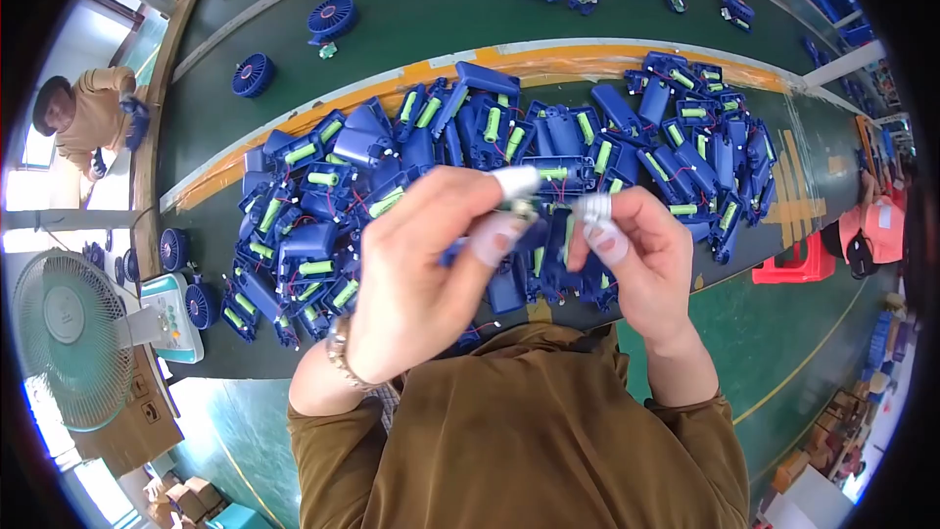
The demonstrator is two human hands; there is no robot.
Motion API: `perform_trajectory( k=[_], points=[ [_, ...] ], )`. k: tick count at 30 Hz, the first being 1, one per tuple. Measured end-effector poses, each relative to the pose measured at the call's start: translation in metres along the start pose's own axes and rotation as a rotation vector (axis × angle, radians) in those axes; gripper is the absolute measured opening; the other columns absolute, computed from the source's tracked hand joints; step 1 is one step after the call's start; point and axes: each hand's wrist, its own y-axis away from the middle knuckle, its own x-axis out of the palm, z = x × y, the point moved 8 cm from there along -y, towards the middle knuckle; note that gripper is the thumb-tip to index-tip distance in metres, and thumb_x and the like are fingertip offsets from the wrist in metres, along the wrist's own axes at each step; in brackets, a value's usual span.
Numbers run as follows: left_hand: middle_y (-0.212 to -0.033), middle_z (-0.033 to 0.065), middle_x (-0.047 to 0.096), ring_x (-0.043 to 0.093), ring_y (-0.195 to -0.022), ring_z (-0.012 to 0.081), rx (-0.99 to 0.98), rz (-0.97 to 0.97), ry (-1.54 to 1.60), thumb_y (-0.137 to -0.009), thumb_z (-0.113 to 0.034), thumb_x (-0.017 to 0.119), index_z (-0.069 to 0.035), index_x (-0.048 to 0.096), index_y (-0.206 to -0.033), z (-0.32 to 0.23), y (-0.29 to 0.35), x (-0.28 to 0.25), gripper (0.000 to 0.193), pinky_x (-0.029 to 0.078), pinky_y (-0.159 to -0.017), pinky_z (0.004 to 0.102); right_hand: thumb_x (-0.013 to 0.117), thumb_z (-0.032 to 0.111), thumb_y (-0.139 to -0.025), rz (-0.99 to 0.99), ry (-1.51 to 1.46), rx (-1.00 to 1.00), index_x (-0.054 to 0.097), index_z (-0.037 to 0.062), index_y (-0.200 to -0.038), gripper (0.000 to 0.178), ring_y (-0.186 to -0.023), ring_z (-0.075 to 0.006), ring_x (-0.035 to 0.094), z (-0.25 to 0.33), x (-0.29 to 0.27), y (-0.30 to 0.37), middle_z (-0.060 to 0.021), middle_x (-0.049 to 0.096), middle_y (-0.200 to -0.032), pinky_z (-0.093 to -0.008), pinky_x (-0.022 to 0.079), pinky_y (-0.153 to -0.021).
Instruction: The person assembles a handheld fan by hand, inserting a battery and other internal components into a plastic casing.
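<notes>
My left hand is raised over the pile, its thumb and a white-covered index fingertip pinched together. A small pale piece shows between them, too blurred to name. Close beside it, my right hand is also closed in a pinch, with white wrapping on its fingertips; whatever it grips is hidden. Beneath both hands spreads a heap of blue plastic housings, many with light-green cylindrical batteries and thin red and black wires. The two hands are slightly apart.
Beyond an orange-and-white taped edge, a green belt carries round blue fan heads. A desk fan stands at left beside a pale device. A person works far left; a red stool sits right.
</notes>
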Motion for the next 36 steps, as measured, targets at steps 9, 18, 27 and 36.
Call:
perform_trajectory(
  k=[9, 18, 27, 36],
  points=[
    [-0.124, 0.0133, 0.081, 0.082, -0.105, 0.0229, 0.131, 0.102, -0.098, -0.108, 0.008, 0.085, 0.001, 0.085, -0.131, 0.003, 0.01, -0.029, 0.024, 0.068, -0.091, 0.0359, 0.087, -0.001, -0.11, -0.036, 0.346, -0.199, 0.078, -0.0037, -0.124, 0.017, -0.098, -0.0163, 0.079, 0.014, 0.064, -0.006, -0.0093, 0.082, -0.112, -0.033, 0.065, -0.089],
    [-0.119, 0.0144, 0.07, 0.078, -0.095, 0.0322, 0.495, 0.259, -0.548, -0.085, 0.001, 0.088, -0.013, 0.087, -0.12, -0.017, 0.039, 0.032, 0.038, 0.066, -0.074, 0.0422, 0.072, 0.013, -0.126, 0.227, -0.284, 0.265, 0.077, -0.0001, -0.139, 0.019, -0.107, -0.0105, 0.076, -0.052, 0.021, 0.027, -0.0024, 0.081, -0.12, -0.0311, 0.063, -0.099],
    [-0.124, 0.0179, 0.082, 0.085, -0.094, 0.029, 0.012, 0.136, -0.064, -0.102, 0.014, 0.086, 0.0, 0.081, -0.138, 0.012, 0.037, 0.024, 0.039, 0.069, -0.086, 0.0392, 0.08, 0.004, -0.117, 0.039, -0.118, 0.169, 0.077, 0.0006, -0.131, 0.014, -0.106, -0.0102, 0.072, -0.033, 0.021, 0.042, -0.0033, 0.077, -0.123, -0.0303, 0.059, -0.097],
    [-0.122, 0.0131, 0.085, 0.084, -0.097, 0.0205, -0.205, 0.134, 0.216, -0.109, 0.0, 0.089, 0.001, 0.085, -0.132, -0.002, 0.015, 0.025, 0.023, 0.069, -0.084, 0.034, 0.087, -0.001, -0.107, -0.018, 0.481, -0.244, 0.073, -0.0015, -0.118, 0.018, -0.092, -0.0181, 0.066, 0.048, 0.022, 0.021, -0.0094, 0.077, -0.106, -0.035, 0.053, -0.084]
  ],
)
